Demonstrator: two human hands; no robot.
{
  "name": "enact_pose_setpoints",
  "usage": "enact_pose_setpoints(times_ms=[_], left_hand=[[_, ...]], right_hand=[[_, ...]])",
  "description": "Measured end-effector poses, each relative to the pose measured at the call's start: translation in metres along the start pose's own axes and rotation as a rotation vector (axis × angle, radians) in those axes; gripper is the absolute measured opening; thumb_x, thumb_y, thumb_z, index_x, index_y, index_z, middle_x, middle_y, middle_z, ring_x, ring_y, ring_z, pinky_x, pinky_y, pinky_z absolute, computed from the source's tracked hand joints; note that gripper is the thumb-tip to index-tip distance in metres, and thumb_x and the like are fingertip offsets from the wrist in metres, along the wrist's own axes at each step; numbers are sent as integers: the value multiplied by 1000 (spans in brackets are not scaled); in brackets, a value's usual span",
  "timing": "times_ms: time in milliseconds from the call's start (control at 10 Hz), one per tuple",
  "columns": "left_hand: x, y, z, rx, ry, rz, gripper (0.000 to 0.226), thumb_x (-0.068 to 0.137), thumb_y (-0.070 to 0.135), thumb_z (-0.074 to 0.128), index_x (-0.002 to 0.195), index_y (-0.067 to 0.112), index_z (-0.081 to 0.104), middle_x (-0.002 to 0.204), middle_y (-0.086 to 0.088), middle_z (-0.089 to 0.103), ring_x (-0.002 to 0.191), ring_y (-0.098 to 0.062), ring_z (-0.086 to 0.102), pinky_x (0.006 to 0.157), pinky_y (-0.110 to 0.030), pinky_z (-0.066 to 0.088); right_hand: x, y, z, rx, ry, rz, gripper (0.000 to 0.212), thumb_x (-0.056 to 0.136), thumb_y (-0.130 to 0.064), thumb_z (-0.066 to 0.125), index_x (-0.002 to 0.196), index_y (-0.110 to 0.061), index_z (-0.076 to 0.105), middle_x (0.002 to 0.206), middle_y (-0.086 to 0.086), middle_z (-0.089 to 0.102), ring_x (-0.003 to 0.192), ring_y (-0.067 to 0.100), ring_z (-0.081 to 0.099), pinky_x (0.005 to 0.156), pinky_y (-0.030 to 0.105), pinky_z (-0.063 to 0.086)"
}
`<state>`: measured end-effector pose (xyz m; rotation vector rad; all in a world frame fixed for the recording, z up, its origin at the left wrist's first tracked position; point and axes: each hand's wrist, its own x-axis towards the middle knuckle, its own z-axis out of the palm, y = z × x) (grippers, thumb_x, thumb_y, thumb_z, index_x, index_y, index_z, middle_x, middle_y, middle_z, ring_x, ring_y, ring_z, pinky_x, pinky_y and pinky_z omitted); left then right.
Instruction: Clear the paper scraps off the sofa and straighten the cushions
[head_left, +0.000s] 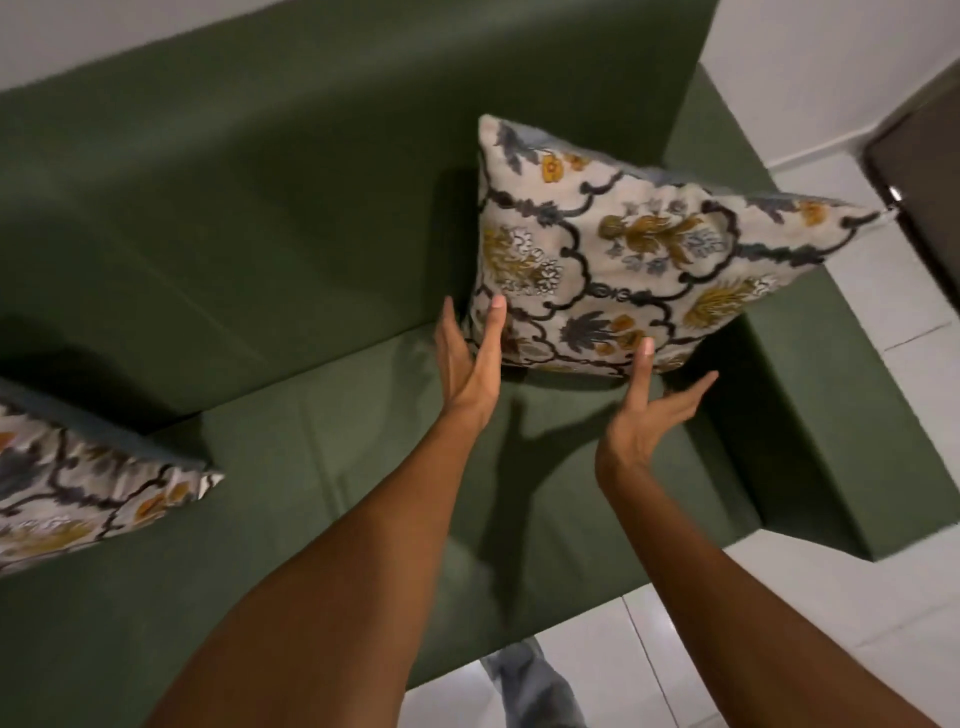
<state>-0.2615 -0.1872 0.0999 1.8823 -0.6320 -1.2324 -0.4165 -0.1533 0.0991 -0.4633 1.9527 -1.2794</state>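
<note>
A floral cushion (639, 249), cream with dark vines and yellow flowers, stands tilted against the backrest and right armrest of the dark green sofa (260, 234). My left hand (470, 358) is open with its fingertips touching the cushion's lower left corner. Just below the cushion's bottom edge is my right hand (652, 410), open and palm up, one fingertip touching the fabric. A second matching cushion (83, 488) lies flat on the seat at the far left, partly cut off by the frame edge. No paper scraps are visible on the seat.
The sofa's right armrest (810, 415) stands beside white floor tiles (857, 597). A dark door (924, 208) is at the far right. A leg in grey trousers (535, 686) shows at the bottom edge, in front of the seat.
</note>
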Motion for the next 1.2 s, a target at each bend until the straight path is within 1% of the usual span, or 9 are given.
enact_pose_setpoints(times_ms=[200, 400, 500, 600, 700, 800, 900, 1000, 1200], left_hand=[[4, 10, 39, -65, -35, 7, 105, 77, 89, 48, 164, 38, 15, 174, 3, 22, 160, -30, 12, 129, -59, 12], [-15, -9, 40, -119, 213, -23, 117, 63, 103, 44, 153, 29, 38, 156, -2, 44, 148, -28, 30, 120, -46, 25], [-20, -21, 19, -92, 367, 34, 111, 70, 96, 49, 150, 20, 40, 138, -4, 46, 138, -24, 37, 117, -39, 25], [-23, -33, -5, -62, 466, 84, 98, 77, 83, 56, 144, 12, 44, 125, 0, 44, 132, -22, 41, 121, -46, 30], [-26, -44, -27, -43, 507, 73, 96, 79, 84, 55, 140, 10, 46, 124, -1, 46, 129, -21, 43, 119, -45, 32], [-29, -49, -44, -18, 454, 53, 98, 75, 93, 50, 135, 15, 46, 122, -1, 46, 122, -19, 46, 112, -37, 36], [-34, -50, -51, 16, 381, 26, 91, 81, 88, 53, 135, 15, 46, 124, -3, 46, 122, -20, 49, 113, -42, 42], [-53, -41, -55, 134, 338, 8, 98, 81, 90, 48, 148, 19, 35, 140, -4, 40, 134, -26, 45, 114, -40, 40], [-68, -8, -100, 464, 443, 278, 100, 87, 83, 47, 154, 11, 29, 163, -12, 22, 143, -32, 31, 119, -50, 36]], right_hand=[[40, -20, 13, 127, -213, 15, 128, 72, -84, 73, 170, -38, 4, 179, 0, 17, 163, 27, 28, 132, 60, 27], [33, -26, 36, 99, -437, -37, 126, 72, -77, 79, 169, -36, 11, 177, -3, 25, 161, 20, 32, 133, 54, 28], [20, -22, 41, 29, -549, -58, 121, 75, -73, 80, 169, -37, 14, 176, -6, 26, 161, 16, 31, 133, 52, 28], [1, -14, 47, -23, -630, -88, 111, 80, -63, 82, 167, -35, 19, 171, -5, 35, 157, 15, 38, 132, 52, 32], [-15, -5, 54, -58, -697, -58, 116, 76, -68, 81, 167, -35, 18, 172, -4, 34, 158, 19, 36, 131, 56, 31], [-21, -3, 58, -85, -693, -40, 116, 73, -72, 83, 166, -40, 21, 171, -5, 36, 158, 19, 37, 130, 56, 32], [-24, -2, 61, -111, -604, -55, 117, 73, -74, 83, 166, -41, 19, 173, -5, 32, 160, 20, 34, 131, 56, 32], [-44, -3, 63, -218, -438, -63, 120, 75, -79, 78, 168, -40, 13, 179, -6, 14, 166, 21, 18, 134, 56, 21], [-98, -21, 55, -167, -287, -35, 115, 85, -66, 79, 171, -32, 11, 178, 0, 11, 165, 28, 20, 126, 38, 18]])
